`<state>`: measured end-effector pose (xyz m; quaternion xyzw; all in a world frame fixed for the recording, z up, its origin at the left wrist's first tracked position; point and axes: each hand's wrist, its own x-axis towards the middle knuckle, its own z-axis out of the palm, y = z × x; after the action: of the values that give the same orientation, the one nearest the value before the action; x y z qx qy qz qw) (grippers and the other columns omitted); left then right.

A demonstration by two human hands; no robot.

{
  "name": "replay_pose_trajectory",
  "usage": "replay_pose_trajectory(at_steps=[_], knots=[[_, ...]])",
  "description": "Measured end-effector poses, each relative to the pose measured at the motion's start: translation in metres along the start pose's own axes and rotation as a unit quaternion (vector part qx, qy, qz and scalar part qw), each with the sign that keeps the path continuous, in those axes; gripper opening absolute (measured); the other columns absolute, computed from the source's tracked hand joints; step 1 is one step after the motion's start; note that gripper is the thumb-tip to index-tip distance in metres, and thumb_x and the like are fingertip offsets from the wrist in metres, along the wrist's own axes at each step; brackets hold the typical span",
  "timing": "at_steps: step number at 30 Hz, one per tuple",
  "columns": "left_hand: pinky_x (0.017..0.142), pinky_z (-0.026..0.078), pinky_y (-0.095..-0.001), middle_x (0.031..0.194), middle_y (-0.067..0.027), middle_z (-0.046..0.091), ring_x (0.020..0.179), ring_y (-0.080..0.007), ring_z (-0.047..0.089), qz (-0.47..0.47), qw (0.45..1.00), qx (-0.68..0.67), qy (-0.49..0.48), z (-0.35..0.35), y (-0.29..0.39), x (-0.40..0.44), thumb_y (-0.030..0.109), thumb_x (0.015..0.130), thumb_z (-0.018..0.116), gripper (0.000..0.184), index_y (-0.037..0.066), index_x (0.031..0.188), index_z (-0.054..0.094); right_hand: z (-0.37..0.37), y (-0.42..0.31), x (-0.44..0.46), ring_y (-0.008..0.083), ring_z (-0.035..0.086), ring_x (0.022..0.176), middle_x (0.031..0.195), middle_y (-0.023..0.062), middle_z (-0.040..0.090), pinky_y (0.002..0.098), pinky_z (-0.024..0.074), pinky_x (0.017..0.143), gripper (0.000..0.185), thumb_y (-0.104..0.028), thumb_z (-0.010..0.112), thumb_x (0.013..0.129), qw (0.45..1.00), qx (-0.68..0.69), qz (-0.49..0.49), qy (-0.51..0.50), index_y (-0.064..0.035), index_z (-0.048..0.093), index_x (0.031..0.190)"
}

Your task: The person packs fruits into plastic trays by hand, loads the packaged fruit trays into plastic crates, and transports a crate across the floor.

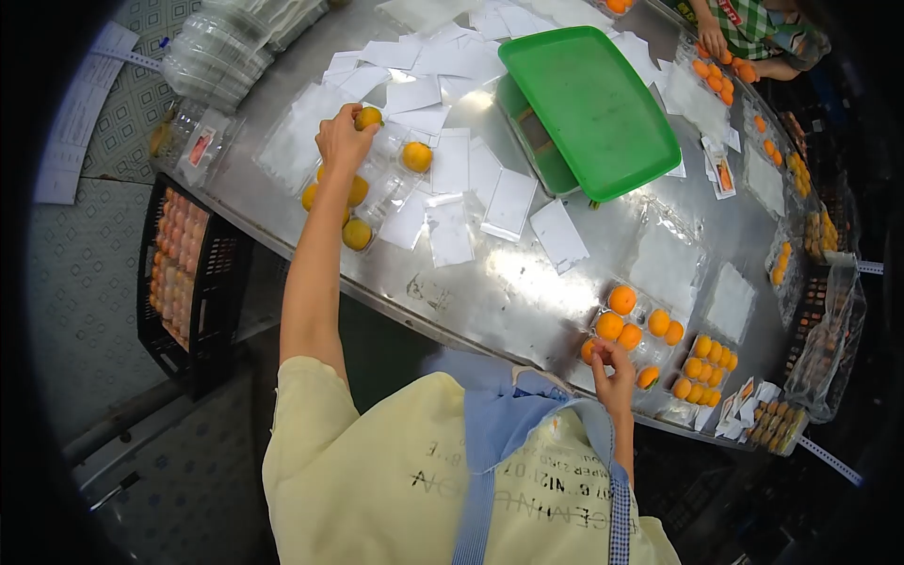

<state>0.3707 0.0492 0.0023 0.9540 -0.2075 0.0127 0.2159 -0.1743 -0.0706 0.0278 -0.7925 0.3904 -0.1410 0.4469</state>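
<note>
A round yellow-green citrus fruit [368, 118] is gripped in the fingers of my left hand [344, 141], over the far side of the table's left part. Just below lies a clear plastic tray [381, 196] with several similar fruits, one [417, 156] at its upper right; my forearm partly covers it. At the front edge, my right hand [614, 375] is closed with its fingertips on an orange citrus fruit [589, 351], partly hidden by them. This fruit sits at the lower left of a second clear tray [650, 352] holding several bright orange fruits.
A green tray [593, 113] rests on a bin amid scattered white cards [452, 231]. Stacked clear clamshells [217, 56] stand far left, above a black crate [193, 282] of packed fruit. A filled pack [706, 370] lies at right. Another person's hand [713, 38] reaches in top right.
</note>
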Motion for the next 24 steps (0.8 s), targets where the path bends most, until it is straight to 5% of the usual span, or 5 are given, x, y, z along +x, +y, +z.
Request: replay_pose_trajectory(at_steps=[7, 24], knots=[[0.09, 0.04, -0.0402, 0.104, -0.0029, 0.066, 0.099, -0.0274, 0.056, -0.041, 0.996, 0.071, -0.035, 0.02, -0.005, 0.012, 0.028, 0.07, 0.073, 0.046, 0.016, 0.113, 0.061, 0.002, -0.008, 0.003, 0.0137, 0.058, 0.07, 0.084, 0.0079, 0.061, 0.0242, 0.0461, 0.064, 0.016, 0.002, 0.059, 0.081, 1.0, -0.007, -0.005, -0.009, -0.0004, 0.062, 0.097], [0.083, 0.048, -0.0349, 0.103, -0.0106, 0.066, 0.094, -0.0245, 0.063, -0.025, 0.993, -0.081, -0.082, 0.046, -0.044, 0.036, 0.026, 0.071, 0.072, 0.044, 0.008, 0.11, 0.061, 0.0, 0.003, 0.009, 0.0166, 0.058, 0.066, 0.081, 0.0084, 0.062, 0.0272, 0.0462, 0.062, 0.016, -0.002, 0.061, 0.081, 0.999, -0.041, -0.031, -0.008, -0.0032, 0.063, 0.097]])
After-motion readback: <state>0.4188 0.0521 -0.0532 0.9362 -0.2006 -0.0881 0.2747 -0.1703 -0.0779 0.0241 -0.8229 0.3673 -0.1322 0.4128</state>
